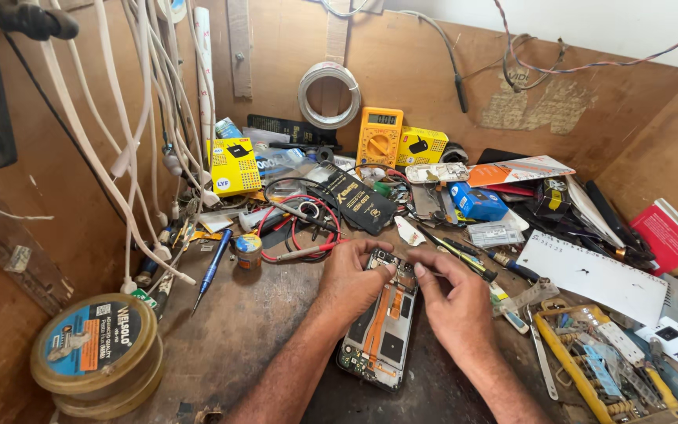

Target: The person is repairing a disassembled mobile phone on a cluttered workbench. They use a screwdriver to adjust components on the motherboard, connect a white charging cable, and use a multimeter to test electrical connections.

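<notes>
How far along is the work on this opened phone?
Done: the phone lies on the bench with its back cover off, board and orange flex cables exposed. In hand: the left hand steadies its top edge while the right hand works a thin tool there; what the tip touches is too small to tell. Left: the phone remains open, no cover fitted.

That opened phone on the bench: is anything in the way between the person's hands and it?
Nothing visible is. The left hand and the right hand both already rest on the top end of the opened phone. The red and black probe leads and the screwdrivers lie beside it, clear of the hands.
</notes>
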